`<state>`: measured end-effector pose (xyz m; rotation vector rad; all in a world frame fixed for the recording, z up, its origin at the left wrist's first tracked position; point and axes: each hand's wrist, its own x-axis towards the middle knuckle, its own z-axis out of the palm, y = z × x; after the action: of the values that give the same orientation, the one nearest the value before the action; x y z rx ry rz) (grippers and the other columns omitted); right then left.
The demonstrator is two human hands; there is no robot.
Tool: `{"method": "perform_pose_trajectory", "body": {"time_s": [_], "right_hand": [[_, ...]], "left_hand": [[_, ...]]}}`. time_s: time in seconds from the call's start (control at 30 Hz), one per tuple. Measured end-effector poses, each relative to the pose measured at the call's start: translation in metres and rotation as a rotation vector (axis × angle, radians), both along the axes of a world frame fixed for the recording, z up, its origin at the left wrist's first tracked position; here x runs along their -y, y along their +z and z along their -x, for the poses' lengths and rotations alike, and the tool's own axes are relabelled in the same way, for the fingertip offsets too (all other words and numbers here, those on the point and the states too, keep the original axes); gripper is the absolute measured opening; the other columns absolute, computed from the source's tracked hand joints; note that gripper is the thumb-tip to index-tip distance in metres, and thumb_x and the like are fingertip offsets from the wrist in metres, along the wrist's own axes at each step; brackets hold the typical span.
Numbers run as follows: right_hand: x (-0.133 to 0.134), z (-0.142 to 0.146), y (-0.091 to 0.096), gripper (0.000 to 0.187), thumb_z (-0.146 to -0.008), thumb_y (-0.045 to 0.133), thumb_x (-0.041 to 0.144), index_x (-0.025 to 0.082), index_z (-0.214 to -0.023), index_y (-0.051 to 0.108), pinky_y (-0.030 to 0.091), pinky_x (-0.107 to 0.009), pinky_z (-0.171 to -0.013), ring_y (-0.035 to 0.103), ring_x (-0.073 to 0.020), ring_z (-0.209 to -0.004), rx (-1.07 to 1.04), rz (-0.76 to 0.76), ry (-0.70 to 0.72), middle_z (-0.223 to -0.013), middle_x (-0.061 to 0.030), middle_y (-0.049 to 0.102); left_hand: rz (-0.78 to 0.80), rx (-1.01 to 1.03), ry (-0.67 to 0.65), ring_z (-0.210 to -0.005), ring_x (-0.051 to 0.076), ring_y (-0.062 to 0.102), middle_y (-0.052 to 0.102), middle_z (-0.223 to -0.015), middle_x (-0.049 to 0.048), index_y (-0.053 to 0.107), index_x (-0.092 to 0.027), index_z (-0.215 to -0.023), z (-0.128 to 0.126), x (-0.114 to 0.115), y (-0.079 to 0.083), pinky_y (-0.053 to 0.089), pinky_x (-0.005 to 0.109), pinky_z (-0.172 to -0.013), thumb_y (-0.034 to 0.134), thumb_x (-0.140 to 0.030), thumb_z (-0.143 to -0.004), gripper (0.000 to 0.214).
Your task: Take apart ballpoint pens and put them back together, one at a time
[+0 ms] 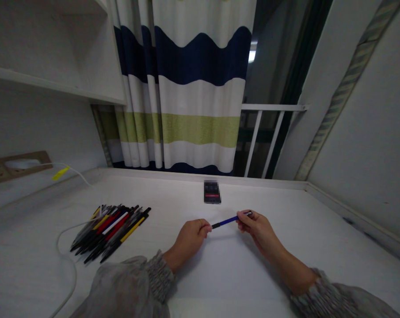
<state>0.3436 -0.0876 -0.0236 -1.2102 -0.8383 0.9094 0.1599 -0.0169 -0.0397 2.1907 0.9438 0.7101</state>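
A blue pen (226, 221) with a dark grip is held nearly level above the white desk, between both hands. My left hand (193, 236) is closed on its dark tip end. The fingers of my right hand (257, 227) pinch the other end, near the clip. Left of my hands lies a pile of pens (112, 229) in black, yellow, red, white and grey, side by side at a slant. Beyond the blue pen, a small dark box-like item (212, 192) with a red stripe lies on the desk, its print blurred.
A white cable (74, 265) runs over the desk and pile from a wall socket (19, 165) with a yellow tag (60, 173). A shelf (54, 84) overhangs the left side. Behind the desk (173, 194) hang a striped curtain (200, 97) and a white window railing (272, 107).
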Motion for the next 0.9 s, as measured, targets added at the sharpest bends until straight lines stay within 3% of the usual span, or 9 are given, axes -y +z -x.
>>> {"method": "perform_pose_trajectory", "body": {"time_s": [0.13,0.2,0.27,0.37,0.57,0.7,0.83,0.9], "right_hand": [[0.0,-0.007,0.003,0.032,-0.047,0.077,0.032,0.016,-0.069,0.06,0.044,-0.023,-0.055,0.057,-0.0128,-0.063,0.005,-0.006,0.11,-0.062,0.0,0.06],[0.001,-0.009,0.005,0.036,-0.052,0.074,0.038,0.018,-0.078,0.059,0.046,-0.024,-0.055,0.059,-0.0142,-0.065,0.02,0.021,0.118,-0.067,-0.0004,0.061],[0.003,-0.011,0.008,0.037,-0.062,0.063,0.05,0.018,-0.079,0.058,0.043,-0.023,-0.046,0.058,-0.0131,-0.055,0.078,0.097,0.124,-0.065,-0.0014,0.062],[0.002,-0.017,0.007,0.043,-0.067,0.053,0.058,0.015,-0.061,0.054,0.033,-0.021,-0.035,0.046,-0.008,-0.036,0.207,0.185,0.187,-0.048,-0.0005,0.057],[-0.003,-0.022,0.0,0.033,-0.053,0.071,0.045,0.015,-0.06,0.058,0.041,-0.022,-0.047,0.05,-0.0082,-0.045,0.278,0.036,0.155,-0.051,0.0015,0.059],[-0.001,-0.018,0.003,0.031,-0.056,0.071,0.042,0.016,-0.067,0.059,0.044,-0.023,-0.049,0.056,-0.0106,-0.053,0.233,0.031,0.119,-0.058,0.0006,0.062],[0.003,-0.015,0.007,0.041,-0.067,0.054,0.056,0.015,-0.064,0.056,0.032,-0.02,-0.032,0.046,-0.0089,-0.033,0.211,0.246,0.231,-0.045,-0.0005,0.058],[0.002,-0.016,0.006,0.04,-0.066,0.057,0.054,0.015,-0.055,0.052,0.028,-0.019,-0.032,0.041,-0.0063,-0.029,0.242,0.226,0.247,-0.039,0.0015,0.054]], "left_hand": [[-0.015,-0.025,0.019,-0.058,0.013,0.052,0.059,-0.06,0.0001,0.062,-0.015,-0.07,0.003,-0.005,0.002,0.035,0.022,-0.057,0.04,-0.028,-0.076,0.027],[-0.031,-0.032,0.014,-0.058,0.013,0.052,0.06,-0.061,0.0005,0.063,-0.015,-0.072,0.004,-0.006,0.004,0.036,0.022,-0.057,0.04,-0.029,-0.077,0.028],[-0.067,-0.047,0.008,-0.059,0.014,0.053,0.061,-0.063,0.0014,0.064,-0.015,-0.074,0.005,-0.006,0.005,0.036,0.023,-0.058,0.04,-0.03,-0.078,0.028],[-0.125,-0.069,0.006,-0.064,0.015,0.055,0.064,-0.068,0.0026,0.065,-0.016,-0.076,0.007,-0.006,0.007,0.038,0.024,-0.06,0.041,-0.03,-0.079,0.029],[-0.164,-0.118,0.03,-0.069,0.016,0.057,0.066,-0.073,0.0035,0.067,-0.016,-0.078,0.01,-0.009,0.012,0.039,0.024,-0.063,0.041,-0.029,-0.08,0.029],[-0.173,-0.126,0.023,-0.068,0.015,0.056,0.066,-0.074,0.004,0.066,-0.016,-0.077,0.011,-0.01,0.013,0.039,0.023,-0.063,0.04,-0.029,-0.081,0.03],[-0.189,-0.145,0.032,-0.068,0.015,0.056,0.065,-0.074,0.0041,0.066,-0.016,-0.076,0.011,-0.009,0.013,0.039,0.024,-0.063,0.039,-0.03,-0.081,0.03],[-0.198,-0.151,0.029,-0.069,0.016,0.056,0.065,-0.075,0.0043,0.066,-0.016,-0.077,0.011,-0.009,0.013,0.039,0.024,-0.064,0.039,-0.03,-0.081,0.031]]}}
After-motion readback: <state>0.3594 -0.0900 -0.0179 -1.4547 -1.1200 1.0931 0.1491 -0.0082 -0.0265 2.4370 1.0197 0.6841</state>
